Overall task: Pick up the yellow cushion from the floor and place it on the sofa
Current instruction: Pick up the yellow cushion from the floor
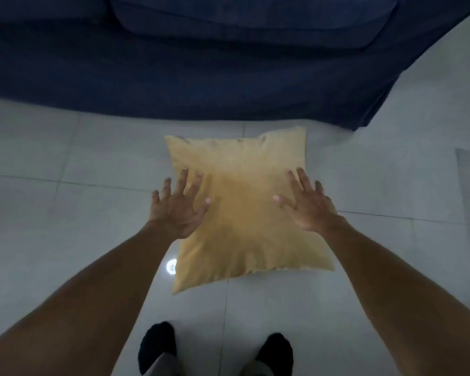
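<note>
From the head view, our left hand [177,207] and right hand [307,204] hover spread wide and empty over the yellow cushion [244,213], which lies flat on the floor [65,164] directly below them, equally near both, with the sofa [201,77] just beyond its far edge.

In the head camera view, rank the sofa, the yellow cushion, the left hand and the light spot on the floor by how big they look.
1. Sofa, though cut off by the frame
2. Yellow cushion
3. Left hand; it is nearer the camera, so it looks larger than it truly is
4. Light spot
</note>
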